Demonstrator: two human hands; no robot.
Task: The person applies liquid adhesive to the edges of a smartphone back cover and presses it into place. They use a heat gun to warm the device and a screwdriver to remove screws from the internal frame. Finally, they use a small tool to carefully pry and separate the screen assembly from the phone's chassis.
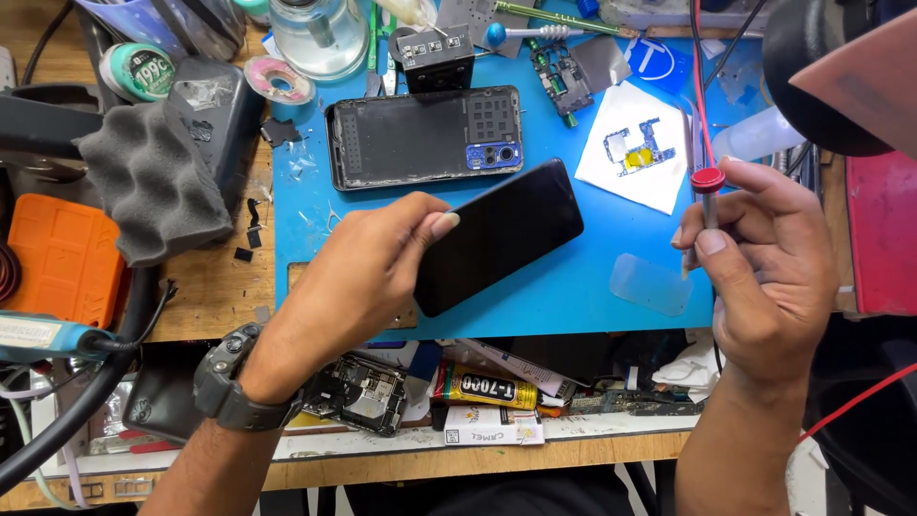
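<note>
My left hand (358,282) grips a black phone screen panel (501,244) by its left edge, holding it tilted above the blue work mat (573,287). My right hand (764,258) holds a small screwdriver with a red cap (708,183) upright, to the right of the panel. Behind the panel an opened phone back frame (420,139) with a blue camera module lies flat on the mat. A small blue circuit board (632,153) rests on a white cloth (640,182).
A grey foam block (153,177) and an orange pad (57,258) sit at the left. Tape rolls (277,81), a glass jar (320,33), a black module (437,59) and loose boards crowd the back. A glue tube (482,387) and phone parts lie on the shelf below. A clear plastic film (651,284) lies on the mat.
</note>
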